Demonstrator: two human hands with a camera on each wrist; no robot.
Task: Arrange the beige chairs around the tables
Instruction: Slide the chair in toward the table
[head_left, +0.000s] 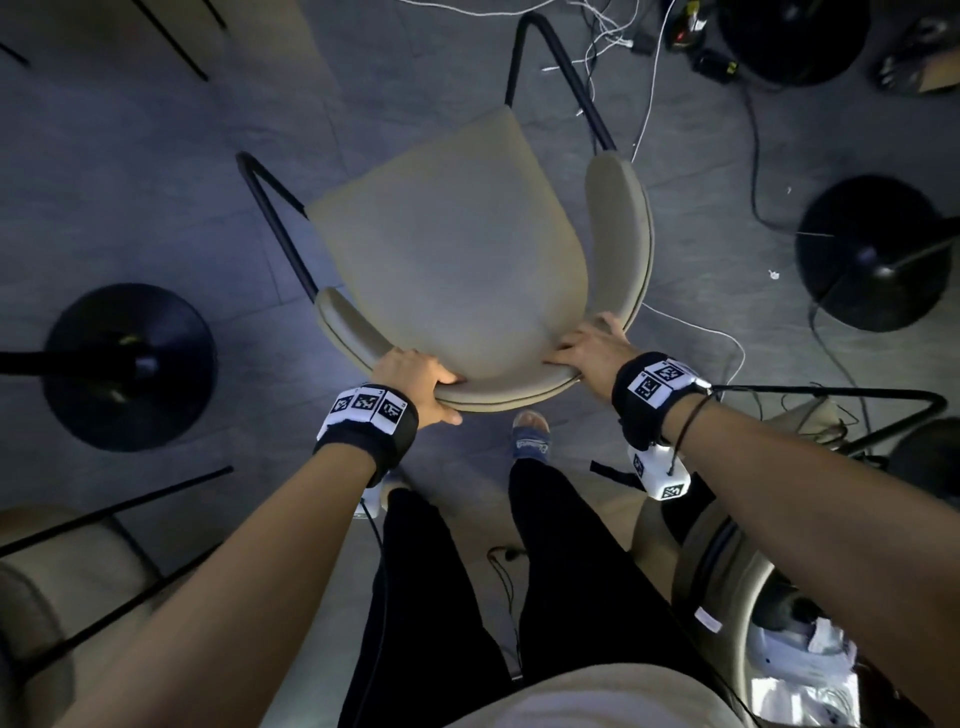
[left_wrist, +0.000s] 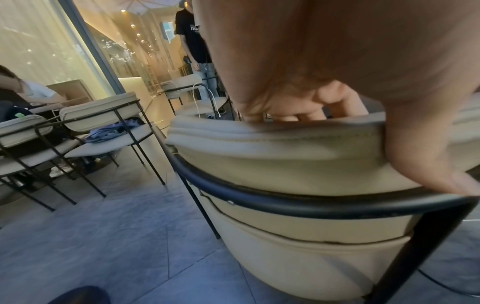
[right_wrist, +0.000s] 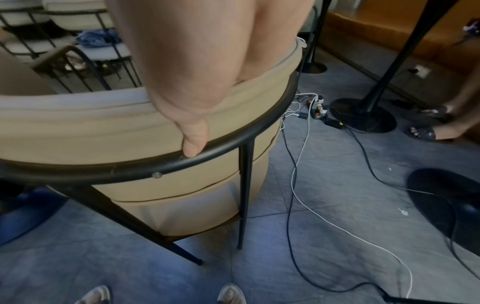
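Note:
A beige chair (head_left: 457, 260) with a curved padded backrest and black metal frame stands on the grey floor directly in front of me. My left hand (head_left: 415, 376) grips the backrest's top edge at its left, fingers over the inside and thumb down the outside (left_wrist: 428, 160). My right hand (head_left: 589, 351) grips the backrest at its right, thumb (right_wrist: 192, 142) resting against the black frame rail (right_wrist: 233, 142). The same chair back (left_wrist: 285, 154) fills the left wrist view. More beige chairs (left_wrist: 103, 127) stand around a table at the left.
Black round table bases (head_left: 130, 364) (head_left: 872, 254) flank the chair left and right. White and black cables (right_wrist: 298, 164) and a power strip (right_wrist: 318, 109) lie on the floor at right. Another beige chair (head_left: 62, 587) is close at lower left. A person (left_wrist: 194, 41) stands farther off.

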